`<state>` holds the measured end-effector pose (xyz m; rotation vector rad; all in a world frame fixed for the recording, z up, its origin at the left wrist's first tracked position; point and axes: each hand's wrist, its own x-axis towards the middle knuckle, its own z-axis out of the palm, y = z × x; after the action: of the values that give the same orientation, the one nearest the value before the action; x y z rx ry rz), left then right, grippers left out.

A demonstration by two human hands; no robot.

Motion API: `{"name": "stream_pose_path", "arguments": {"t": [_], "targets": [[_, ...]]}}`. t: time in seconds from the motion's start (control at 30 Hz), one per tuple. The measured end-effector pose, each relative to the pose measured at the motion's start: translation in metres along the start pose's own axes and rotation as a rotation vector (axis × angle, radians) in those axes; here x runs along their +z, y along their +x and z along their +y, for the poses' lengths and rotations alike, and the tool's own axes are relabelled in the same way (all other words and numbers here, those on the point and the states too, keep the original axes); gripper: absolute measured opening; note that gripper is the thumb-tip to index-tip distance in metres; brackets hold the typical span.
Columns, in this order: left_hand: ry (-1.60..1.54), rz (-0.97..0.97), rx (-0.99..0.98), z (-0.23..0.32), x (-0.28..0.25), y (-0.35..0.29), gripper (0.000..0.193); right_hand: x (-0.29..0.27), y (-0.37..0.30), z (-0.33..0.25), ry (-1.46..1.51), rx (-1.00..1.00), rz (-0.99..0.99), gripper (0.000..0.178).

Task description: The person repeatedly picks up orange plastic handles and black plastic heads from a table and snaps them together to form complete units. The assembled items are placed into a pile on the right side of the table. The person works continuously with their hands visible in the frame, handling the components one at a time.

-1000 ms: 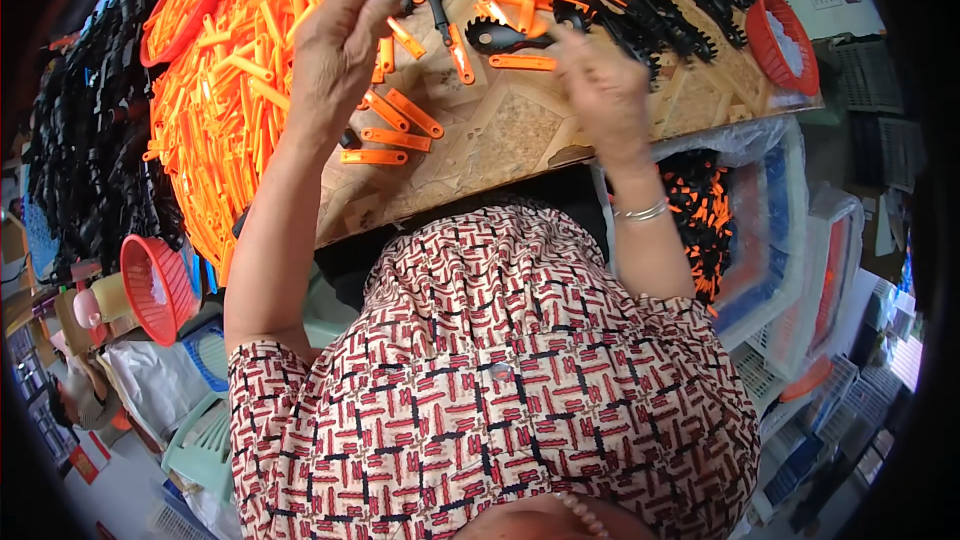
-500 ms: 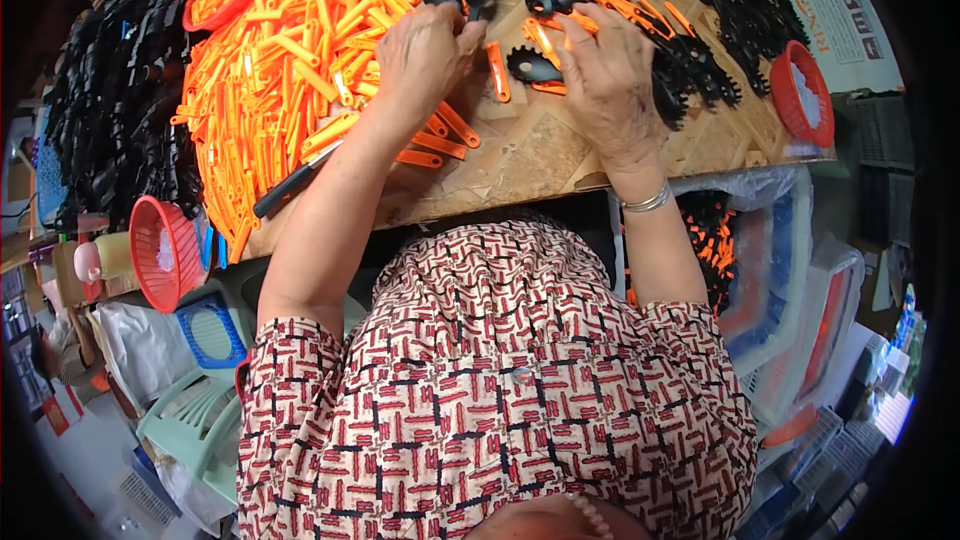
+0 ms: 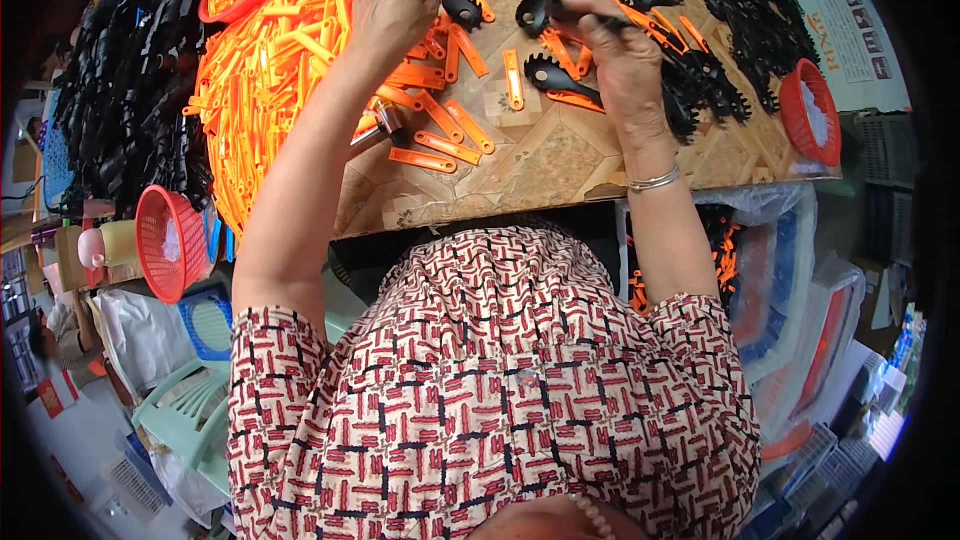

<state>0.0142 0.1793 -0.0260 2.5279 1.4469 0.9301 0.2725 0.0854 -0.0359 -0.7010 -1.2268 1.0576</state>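
The left hand, fingers curled, is over the right side of a heap of glossy orange plastic handles, its grip hidden. The right hand, fingers bent and partly apart, is beside a black toothed plastic spoon head on the wood-patterned table; whether it grips anything I cannot tell.

Green chair, pale floor left — bright light far right.
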Motion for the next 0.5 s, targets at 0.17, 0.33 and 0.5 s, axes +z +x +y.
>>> {"name": "stream_pose_path", "arguments": {"t": [0.17, 0.33, 0.5], "targets": [[0.295, -0.182, 0.179, -0.01, 0.039, 0.006, 0.025, -0.003, -0.003, -0.001, 0.035, 0.152, 0.208, 0.021], [-0.334, -0.137, 0.203, 0.015, 0.041, -0.009, 0.024, -0.007, -0.006, 0.001, 0.277, 0.021, 0.204, 0.019], [-0.245, -0.031, -0.192, -0.033, 0.035, 0.028, 0.026, -0.006, -0.006, -0.008, 0.325, 0.033, 0.139, 0.02]]}}
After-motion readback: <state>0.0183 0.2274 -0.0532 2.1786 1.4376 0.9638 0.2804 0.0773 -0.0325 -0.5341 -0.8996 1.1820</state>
